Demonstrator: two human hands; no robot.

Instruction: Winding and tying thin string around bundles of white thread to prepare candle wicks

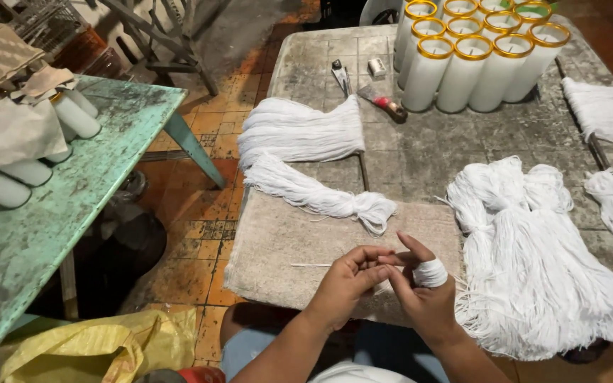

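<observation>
Left hand [349,278]: fingers curled, tips pinched narrow on a thin white wick strand [315,265] that runs out to the left over the mat.
Right hand [420,287]: touching the left at the fingertips, pinching the same strand; a coil of white thread is wound round its thumb [431,273].
Wick strand: lies flat on the grey mat [278,245], near the mat's front edge, just ahead of both hands.
Grey mat: covers the near-left part of the stone worktable [420,149]; its left edge hangs right at the table's side (floor tiles start directly beyond).
Big wick bundle [533,262]: just beside the right hand, spilling to the table's front edge and closing that side.
Curved wick bundle [306,152]: farther back on the left, its knotted end resting on the mat's rear edge, well apart from the hands.
Open room: bare mat to the left of the hands and between them and the curved bundle.
Glass candles [477,50]: clustered at the far edge, gold-rimmed, upright.
Scraper [384,101]: beside the candles, red handle.
Green table [72,191]: across the tiled gap on the left, holding wrapped candles.
</observation>
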